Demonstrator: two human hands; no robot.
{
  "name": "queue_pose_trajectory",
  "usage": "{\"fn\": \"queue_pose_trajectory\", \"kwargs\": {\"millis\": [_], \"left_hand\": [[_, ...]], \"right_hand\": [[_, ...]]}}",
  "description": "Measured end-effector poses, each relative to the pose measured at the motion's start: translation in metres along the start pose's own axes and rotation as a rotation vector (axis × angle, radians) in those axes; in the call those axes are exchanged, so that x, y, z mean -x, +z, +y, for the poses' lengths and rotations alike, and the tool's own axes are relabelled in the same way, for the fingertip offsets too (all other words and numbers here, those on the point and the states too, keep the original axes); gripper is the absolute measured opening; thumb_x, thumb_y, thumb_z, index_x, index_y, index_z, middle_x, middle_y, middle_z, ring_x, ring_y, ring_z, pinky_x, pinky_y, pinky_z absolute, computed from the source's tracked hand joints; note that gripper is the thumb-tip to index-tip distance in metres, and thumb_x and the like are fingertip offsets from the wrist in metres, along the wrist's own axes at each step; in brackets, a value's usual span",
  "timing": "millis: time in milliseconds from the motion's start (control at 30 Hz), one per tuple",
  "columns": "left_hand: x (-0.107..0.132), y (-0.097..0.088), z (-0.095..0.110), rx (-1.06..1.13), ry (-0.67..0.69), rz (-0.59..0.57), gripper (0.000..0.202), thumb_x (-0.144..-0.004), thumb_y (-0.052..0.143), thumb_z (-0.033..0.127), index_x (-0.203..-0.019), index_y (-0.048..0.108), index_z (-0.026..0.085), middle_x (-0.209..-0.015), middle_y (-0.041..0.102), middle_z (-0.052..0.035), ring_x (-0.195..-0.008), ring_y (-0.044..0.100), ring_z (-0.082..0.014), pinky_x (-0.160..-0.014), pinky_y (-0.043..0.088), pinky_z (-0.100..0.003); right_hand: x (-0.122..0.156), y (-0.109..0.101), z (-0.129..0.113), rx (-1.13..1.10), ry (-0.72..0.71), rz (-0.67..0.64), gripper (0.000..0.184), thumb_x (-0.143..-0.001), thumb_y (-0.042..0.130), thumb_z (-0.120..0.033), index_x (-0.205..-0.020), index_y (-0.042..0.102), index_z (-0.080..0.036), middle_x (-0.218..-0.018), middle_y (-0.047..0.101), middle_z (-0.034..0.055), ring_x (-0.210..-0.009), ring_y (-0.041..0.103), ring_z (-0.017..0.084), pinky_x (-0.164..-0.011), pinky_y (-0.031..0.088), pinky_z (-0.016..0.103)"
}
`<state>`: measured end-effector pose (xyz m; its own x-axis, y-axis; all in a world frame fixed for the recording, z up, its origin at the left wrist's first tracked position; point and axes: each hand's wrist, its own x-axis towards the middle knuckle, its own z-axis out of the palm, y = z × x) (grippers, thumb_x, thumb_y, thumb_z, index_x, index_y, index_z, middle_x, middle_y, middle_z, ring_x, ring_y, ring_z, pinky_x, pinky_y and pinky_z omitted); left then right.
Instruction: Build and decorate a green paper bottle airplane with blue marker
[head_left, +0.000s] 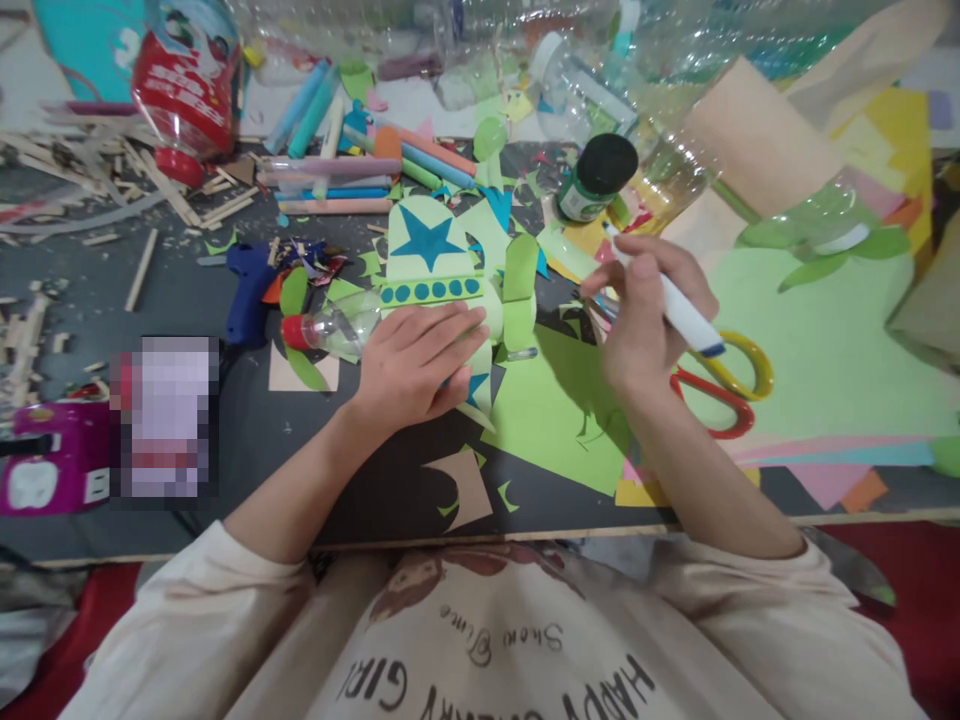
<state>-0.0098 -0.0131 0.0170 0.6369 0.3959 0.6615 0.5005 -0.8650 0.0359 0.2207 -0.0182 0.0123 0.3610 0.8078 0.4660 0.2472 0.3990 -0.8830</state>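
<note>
My left hand (pixel 424 355) lies flat, fingers stretched out, across a clear plastic bottle (pixel 345 322) on its side. The red cap (pixel 297 330) of the bottle points left. Pale green paper wraps its body, with a green strip of blue dots (pixel 431 291) and a paper wing bearing a blue star (pixel 427 238). A second wing with part of another star shows below the hand. To the right, my right hand (pixel 649 310) is closed around a white marker (pixel 686 310) with a blue end, above the table. The marker's tip points up and left, apart from the bottle.
Scissors (pixel 739 400) with red and yellow handles lie beside my right wrist, near green paper sheets (pixel 840 340). A black-lidded jar (pixel 600 175) stands behind. On the left are a blue glue gun (pixel 247 290), wood sticks (pixel 141 270) and a purple box (pixel 56 460).
</note>
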Motion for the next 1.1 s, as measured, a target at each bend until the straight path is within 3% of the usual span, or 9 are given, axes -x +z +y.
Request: {"fn": "queue_pose_trajectory", "kwargs": {"millis": [33, 133, 300, 467, 633, 900, 1100], "left_hand": [[0.000, 0.000, 0.000, -0.012, -0.001, -0.008, 0.026, -0.095, 0.046, 0.028, -0.114, 0.062, 0.018, -0.110, 0.077, -0.0080, -0.104, 0.071, -0.0222, -0.086, 0.053, -0.034], [0.000, -0.001, 0.000, -0.018, -0.017, -0.064, 0.029, -0.096, 0.044, 0.030, -0.120, 0.058, 0.022, -0.115, 0.075, -0.0066, -0.109, 0.069, -0.0223, -0.089, 0.052, -0.034], [0.003, -0.001, -0.001, 0.041, -0.023, -0.081, 0.033, -0.096, 0.044, 0.031, -0.127, 0.054, 0.025, -0.120, 0.072, -0.0071, -0.113, 0.067, -0.0247, -0.095, 0.052, -0.037], [0.006, 0.000, -0.002, 0.071, -0.060, -0.132, 0.037, -0.095, 0.044, 0.031, -0.131, 0.052, 0.030, -0.125, 0.070, -0.0060, -0.116, 0.066, -0.0259, -0.095, 0.053, -0.039], [0.006, 0.001, -0.003, 0.129, -0.069, -0.108, 0.036, -0.095, 0.046, 0.031, -0.131, 0.050, 0.029, -0.125, 0.070, -0.0061, -0.118, 0.065, -0.0266, -0.098, 0.052, -0.040], [0.005, 0.004, -0.002, 0.075, -0.042, -0.046, 0.036, -0.094, 0.047, 0.028, -0.130, 0.052, 0.027, -0.120, 0.072, -0.0073, -0.113, 0.067, -0.0260, -0.094, 0.053, -0.039], [0.006, 0.002, -0.001, 0.086, -0.068, -0.082, 0.035, -0.094, 0.046, 0.030, -0.129, 0.052, 0.030, -0.122, 0.071, -0.0053, -0.114, 0.067, -0.0255, -0.094, 0.054, -0.039]], "right_hand": [[0.005, -0.002, -0.004, -0.011, -0.012, 0.016, 0.028, -0.094, 0.056, -0.050, -0.096, 0.073, -0.027, -0.067, 0.065, -0.0029, -0.057, 0.064, 0.014, -0.055, 0.054, 0.031], [0.020, -0.002, -0.009, -0.060, -0.016, -0.119, 0.037, -0.094, 0.050, -0.056, -0.107, 0.073, -0.030, -0.068, 0.066, -0.0016, -0.051, 0.057, 0.013, -0.043, 0.046, 0.028], [0.031, 0.002, -0.008, 0.059, -0.070, -0.248, 0.016, -0.091, 0.060, -0.039, -0.098, 0.069, -0.028, -0.079, 0.073, 0.0003, -0.062, 0.067, 0.016, -0.054, 0.056, 0.031], [0.033, 0.003, -0.014, 0.164, -0.123, -0.301, 0.007, -0.087, 0.062, -0.029, -0.093, 0.067, -0.026, -0.080, 0.074, 0.0013, -0.061, 0.069, 0.016, -0.055, 0.057, 0.029], [0.031, 0.004, -0.020, 0.258, -0.235, -0.353, 0.009, -0.085, 0.062, -0.018, -0.089, 0.068, -0.024, -0.076, 0.075, 0.0008, -0.061, 0.070, 0.015, -0.056, 0.058, 0.026], [0.030, 0.007, -0.021, 0.246, -0.272, -0.351, 0.011, -0.085, 0.063, -0.014, -0.089, 0.068, -0.023, -0.077, 0.075, 0.0014, -0.064, 0.071, 0.013, -0.060, 0.056, 0.023], [0.030, 0.006, -0.021, 0.282, -0.240, -0.354, 0.007, -0.087, 0.062, -0.019, -0.087, 0.067, -0.024, -0.076, 0.075, 0.0007, -0.063, 0.070, 0.014, -0.057, 0.055, 0.023]]}}
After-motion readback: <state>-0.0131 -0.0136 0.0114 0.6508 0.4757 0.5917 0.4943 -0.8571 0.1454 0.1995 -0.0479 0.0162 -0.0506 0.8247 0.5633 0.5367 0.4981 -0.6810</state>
